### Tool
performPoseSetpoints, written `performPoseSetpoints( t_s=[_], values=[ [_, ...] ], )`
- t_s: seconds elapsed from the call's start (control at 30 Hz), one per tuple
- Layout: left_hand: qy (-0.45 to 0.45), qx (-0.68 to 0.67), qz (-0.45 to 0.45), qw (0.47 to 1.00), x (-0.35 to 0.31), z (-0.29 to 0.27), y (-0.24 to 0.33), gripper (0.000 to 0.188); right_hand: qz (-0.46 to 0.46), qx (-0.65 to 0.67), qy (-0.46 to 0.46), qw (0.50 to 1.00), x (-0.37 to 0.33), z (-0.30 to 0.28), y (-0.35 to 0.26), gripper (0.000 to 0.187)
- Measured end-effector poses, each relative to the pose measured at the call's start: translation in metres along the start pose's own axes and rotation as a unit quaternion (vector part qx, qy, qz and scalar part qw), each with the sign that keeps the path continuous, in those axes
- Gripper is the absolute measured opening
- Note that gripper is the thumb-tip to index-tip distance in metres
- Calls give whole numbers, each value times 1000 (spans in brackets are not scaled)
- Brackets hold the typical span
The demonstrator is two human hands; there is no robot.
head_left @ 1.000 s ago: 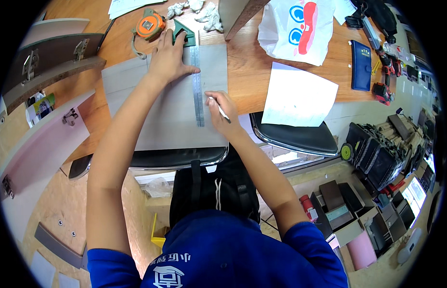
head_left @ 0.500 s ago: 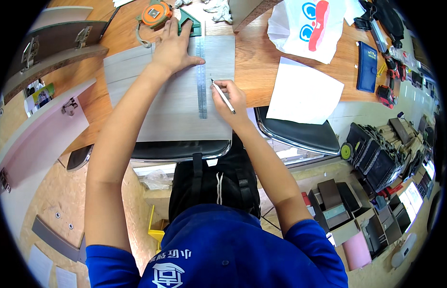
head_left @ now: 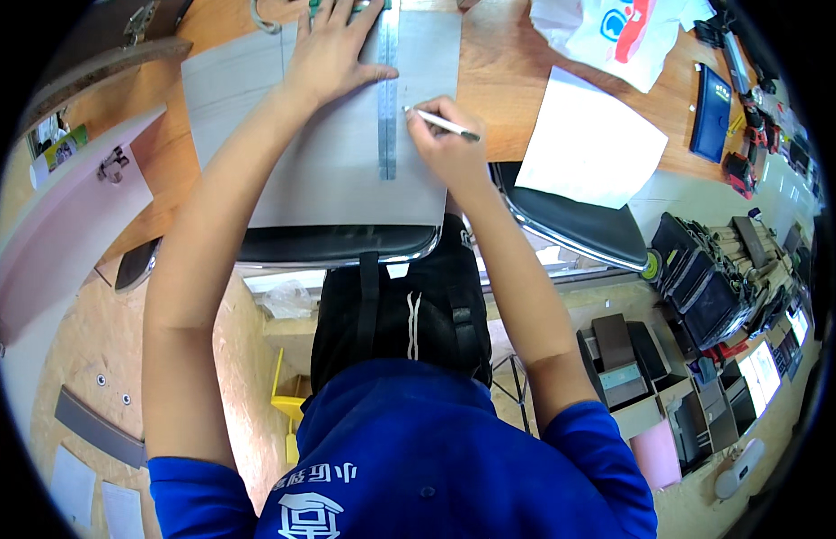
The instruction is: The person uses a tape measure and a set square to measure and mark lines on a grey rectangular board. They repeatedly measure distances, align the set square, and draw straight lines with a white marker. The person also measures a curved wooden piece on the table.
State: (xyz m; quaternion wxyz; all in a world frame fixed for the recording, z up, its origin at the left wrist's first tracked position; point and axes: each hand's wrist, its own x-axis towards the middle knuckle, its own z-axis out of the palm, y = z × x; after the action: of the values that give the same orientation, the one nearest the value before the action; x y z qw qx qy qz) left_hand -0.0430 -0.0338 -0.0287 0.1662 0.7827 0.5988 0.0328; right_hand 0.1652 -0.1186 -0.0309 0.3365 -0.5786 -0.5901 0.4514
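A grey board (head_left: 337, 193) lies on the wooden table, with a metal ruler (head_left: 387, 135) running lengthwise near its right side. My left hand (head_left: 332, 67) rests on the board with fingers spread and its thumb at the ruler. Its fingertips reach the green head (head_left: 350, 9) of the square, partly cut off by the upper edge. To the right of the ruler, my right hand (head_left: 449, 144) pinches a slim white pen (head_left: 445, 123) with a dark end. The pen's tip points left towards the ruler; whether it touches the board I cannot tell.
A white sheet (head_left: 593, 139) overhangs the table's front edge, beside a printed plastic bag (head_left: 606, 36) and a dark blue notebook (head_left: 711, 112). Black chairs (head_left: 579, 225) stand under the edge. Panels with hinges (head_left: 112, 165) are at left. Open boxes (head_left: 656, 431) sit on the floor at right.
The view has shifted, so the table sits higher and the orange tape measure is out of sight. The pen has tilted flatter in my right hand. My left hand stays on the square.
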Motion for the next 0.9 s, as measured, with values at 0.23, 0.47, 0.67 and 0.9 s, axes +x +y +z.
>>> performPoseSetpoints(
  t_s=[0.23, 0.47, 0.67, 0.9],
  values=[
    [-6, 3, -11, 1000, -2, -5, 4, 105, -20, 8, -11, 1000, 15, 5, 7, 11],
    [-16, 14, -13, 1000, -1, -1, 4, 105, -25, 2, -59, 998, 14, 2, 23, 22],
    [-44, 13, -22, 999, 1, -11, 8, 107, 12, 20, -61, 998, 11, 1, 26, 21],
    [-42, 40, -27, 998, -4, -11, -1, 108, 41, 43, -54, 997, 11, 1, 20, 23]
  ],
)
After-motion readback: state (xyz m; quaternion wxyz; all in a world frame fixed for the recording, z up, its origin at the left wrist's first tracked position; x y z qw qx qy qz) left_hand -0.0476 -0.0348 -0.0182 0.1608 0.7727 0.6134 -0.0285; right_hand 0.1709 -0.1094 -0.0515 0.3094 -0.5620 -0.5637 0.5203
